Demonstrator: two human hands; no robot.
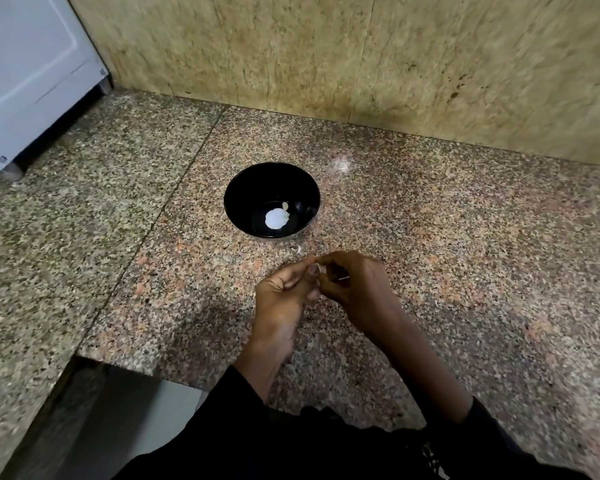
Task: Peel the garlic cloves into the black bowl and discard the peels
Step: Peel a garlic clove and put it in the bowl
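The black bowl (271, 199) stands on the granite counter, with white garlic (277, 217) lying in its bottom. Just in front of the bowl, my left hand (284, 289) and my right hand (354, 285) meet fingertip to fingertip. Between them they pinch a small garlic clove (321, 268), mostly hidden by the fingers. A thin curl of peel (297, 250) lies on the counter between the bowl and my hands.
The speckled granite counter (430, 237) runs back to a stone wall (326, 57). A white appliance (25, 74) stands at the far left. The counter's front edge steps down at lower left (118, 365).
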